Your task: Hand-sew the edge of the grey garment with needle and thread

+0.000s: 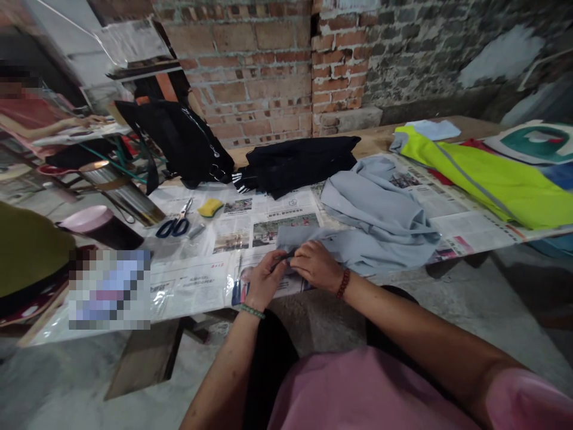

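Observation:
A grey cloth garment (380,203) lies crumpled on the newspaper-covered table, one narrow end stretched toward me. At the near edge of that end, my left hand (267,278) is closed in a pinch. Close beside it, my right hand (317,266) is also closed, its fingers bent over the same edge. Between the fingertips shows a small dark strip of the cloth, or something lying against it; I cannot tell which. The two hands almost touch, just above the table's front edge.
Left of my hands lie scissors (175,221), a yellow sponge (210,208), a steel flask (120,191) and a pink-lidded cup (105,230). Behind are a black bag (179,140) and black cloth (304,160). Rightward are a neon-yellow garment (483,173) and an iron (532,142). A person sits far left.

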Action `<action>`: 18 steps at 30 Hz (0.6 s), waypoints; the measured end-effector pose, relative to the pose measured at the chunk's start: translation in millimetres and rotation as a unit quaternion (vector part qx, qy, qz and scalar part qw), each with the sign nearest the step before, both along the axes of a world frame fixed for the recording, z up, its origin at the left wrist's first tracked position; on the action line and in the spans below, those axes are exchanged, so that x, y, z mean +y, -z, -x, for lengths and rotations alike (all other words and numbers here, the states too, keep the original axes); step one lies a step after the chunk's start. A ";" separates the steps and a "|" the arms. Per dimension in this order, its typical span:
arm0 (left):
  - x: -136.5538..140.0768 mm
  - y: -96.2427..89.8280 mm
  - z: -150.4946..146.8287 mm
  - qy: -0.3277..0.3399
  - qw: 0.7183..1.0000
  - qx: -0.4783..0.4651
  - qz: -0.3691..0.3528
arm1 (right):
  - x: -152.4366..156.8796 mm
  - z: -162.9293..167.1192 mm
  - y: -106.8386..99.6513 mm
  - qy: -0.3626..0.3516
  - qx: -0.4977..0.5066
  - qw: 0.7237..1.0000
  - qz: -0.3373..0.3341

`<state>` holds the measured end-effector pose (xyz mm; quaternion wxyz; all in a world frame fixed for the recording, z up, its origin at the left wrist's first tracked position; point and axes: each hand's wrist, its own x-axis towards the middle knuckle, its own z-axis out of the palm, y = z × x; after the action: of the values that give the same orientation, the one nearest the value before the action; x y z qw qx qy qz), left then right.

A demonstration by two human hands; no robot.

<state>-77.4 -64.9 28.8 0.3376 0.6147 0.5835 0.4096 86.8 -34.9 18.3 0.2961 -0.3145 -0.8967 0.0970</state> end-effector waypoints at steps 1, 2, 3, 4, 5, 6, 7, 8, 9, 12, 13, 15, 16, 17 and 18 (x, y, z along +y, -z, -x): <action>0.3 0.8 0.8 0.000 1.000 -0.001 0.000 | 0.0 1.1 -0.2 0.006 0.025 0.999 0.022; 0.7 1.8 1.7 -0.001 1.000 -0.004 0.001 | -0.1 2.2 -0.5 0.018 0.059 0.997 0.053; 1.2 3.0 2.6 -0.001 1.000 -0.011 0.002 | 0.0 3.2 -1.0 0.037 0.101 0.990 0.092; 1.8 4.2 3.3 0.003 1.000 -0.022 0.003 | 0.5 4.0 -1.5 0.061 0.147 0.978 0.136; 2.4 5.2 3.8 0.009 0.999 -0.035 0.003 | 1.6 4.3 -2.1 0.083 0.189 0.961 0.184; 2.9 5.9 3.9 0.017 0.999 -0.046 0.002 | 3.0 4.3 -2.7 0.100 0.223 0.942 0.229; 3.3 6.3 3.8 0.025 0.998 -0.050 0.002 | 4.8 4.0 -3.3 0.110 0.250 0.923 0.270; 3.6 6.3 3.5 0.029 0.999 -0.042 0.000 | 6.7 3.6 -3.9 0.113 0.270 0.906 0.304; 3.6 6.1 3.1 0.027 0.999 -0.025 -0.002 | 8.3 3.2 -4.5 0.112 0.287 0.891 0.333; 3.3 5.4 1.9 0.007 0.999 0.037 -0.012 | 10.9 3.8 -5.7 0.101 0.336 0.846 0.401; 3.3 5.5 1.7 0.002 0.999 0.050 -0.017 | 11.0 4.7 -5.8 0.099 0.357 0.829 0.419; 3.2 6.1 1.5 -0.004 0.997 0.068 -0.025 | 11.2 6.6 -5.5 0.098 0.405 0.792 0.447; 3.2 6.6 1.5 -0.005 0.997 0.077 -0.027 | 11.7 7.1 -5.0 0.098 0.430 0.774 0.454; 3.2 6.9 1.5 -0.006 0.996 0.084 -0.028 | 12.7 7.0 -4.5 0.099 0.453 0.758 0.459; 3.1 7.0 1.5 -0.004 0.996 0.088 -0.028 | 14.1 6.0 -4.2 0.101 0.475 0.743 0.460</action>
<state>-78.9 -61.8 21.9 0.2657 0.6552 0.6016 0.3717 80.7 -20.7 22.5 0.5109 -0.4146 -0.4493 0.6043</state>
